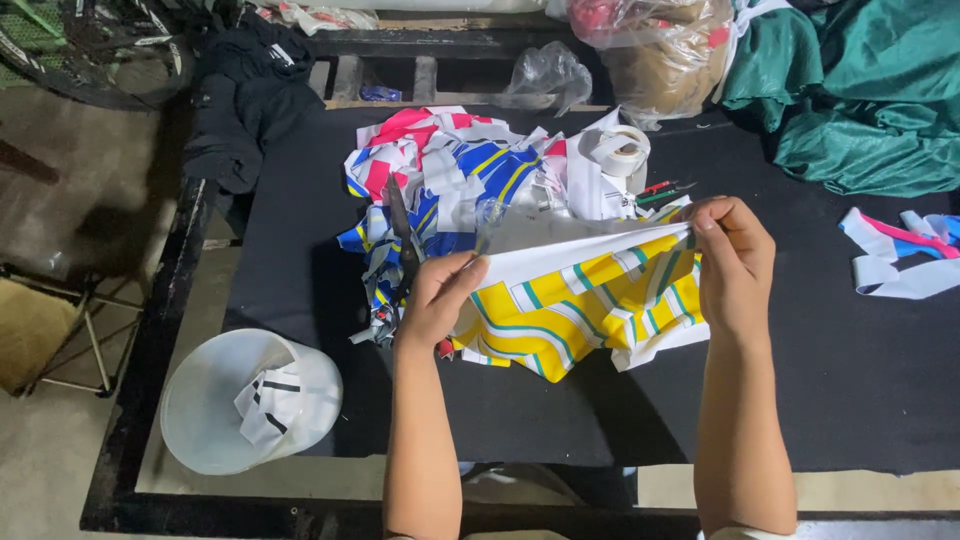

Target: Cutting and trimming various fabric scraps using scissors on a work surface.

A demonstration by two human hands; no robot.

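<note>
Fabric piece [585, 300]: yellow cloth with white bands and thin green lines, white on its turned-over upper edge, stretched flat above the black table [800, 390]. Left hand [437, 297]: fingers pinched shut on the piece's left edge. Right hand [733, 258]: fingers clamped on its upper right corner. Behind it: heap of scraps [450, 175] in red, blue, white and yellow. Roll of white tape [622, 148] beside the heap. White bucket [250, 400] at the table's near left corner, holding a striped offcut.
</note>
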